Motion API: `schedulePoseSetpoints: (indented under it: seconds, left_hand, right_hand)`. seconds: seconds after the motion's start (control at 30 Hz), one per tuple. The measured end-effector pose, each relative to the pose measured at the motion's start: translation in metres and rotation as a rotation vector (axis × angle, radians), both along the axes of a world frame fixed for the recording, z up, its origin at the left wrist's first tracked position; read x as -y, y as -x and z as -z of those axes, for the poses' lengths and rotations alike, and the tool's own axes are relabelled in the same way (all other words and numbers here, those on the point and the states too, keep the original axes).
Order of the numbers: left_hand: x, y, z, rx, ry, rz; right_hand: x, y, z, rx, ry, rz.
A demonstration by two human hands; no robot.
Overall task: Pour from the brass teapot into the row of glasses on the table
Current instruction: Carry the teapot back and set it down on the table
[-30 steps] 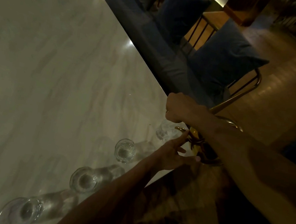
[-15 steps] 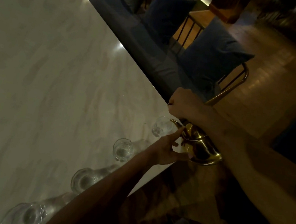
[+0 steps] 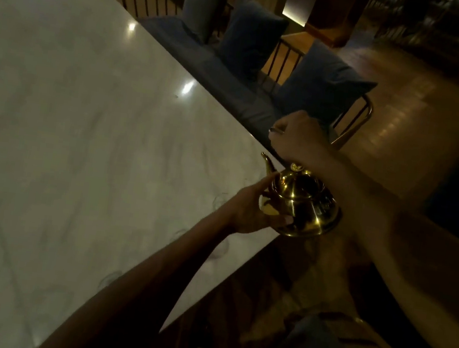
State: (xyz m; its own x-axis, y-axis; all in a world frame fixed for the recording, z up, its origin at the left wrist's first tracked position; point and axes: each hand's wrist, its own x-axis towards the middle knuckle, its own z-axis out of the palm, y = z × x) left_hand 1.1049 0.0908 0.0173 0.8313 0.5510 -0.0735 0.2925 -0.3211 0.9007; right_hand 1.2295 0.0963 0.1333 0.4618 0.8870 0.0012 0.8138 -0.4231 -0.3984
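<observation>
Head view: since half a second ago we have levelled the brass teapot (image 3: 300, 203), lid up, at the worktop's (image 3: 83, 125) near edge. Our right hand (image 3: 297, 137) grasps it from above; our left hand (image 3: 250, 208) steadies its side, fingers loose. Blurred glasses (image 3: 219, 250) line that edge; marble spreads wide leftward.

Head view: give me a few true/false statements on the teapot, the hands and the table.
1. The shiny brass teapot has its lid on. True.
2. The right hand lies flat on the white marble table. False: it is curled in a fist above the teapot, off the tabletop.
3. The left hand touches the teapot's side. True.
4. The spout points back toward the person. False: it points away and to the left, over the table's edge.
</observation>
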Motion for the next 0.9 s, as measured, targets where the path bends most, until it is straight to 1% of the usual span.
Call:
schedulePoseSetpoints:
  seconds: [0.17,0.3,0.53,0.7,0.9]
  left_hand:
    - [0.022,0.107,-0.027,0.029,-0.07,-0.107]
    - [0.038,0.21,-0.039,0.026,-0.123,-0.215]
    - [0.07,0.398,-0.058,-0.013,-0.16,-0.47]
    - [0.095,0.513,-0.063,-0.051,-0.118,-0.696]
    - [0.135,0.643,-0.055,-0.057,-0.13,-0.965]
  right_hand:
    - [0.021,0.106,-0.025,0.007,-0.068,-0.094]
    - [0.034,0.211,-0.044,-0.042,-0.088,-0.216]
    - [0.042,0.391,-0.058,-0.258,-0.093,-0.43]
    - [0.037,0.513,-0.055,-0.402,-0.041,-0.568]
    - [0.043,0.661,-0.042,-0.533,0.017,-0.759]
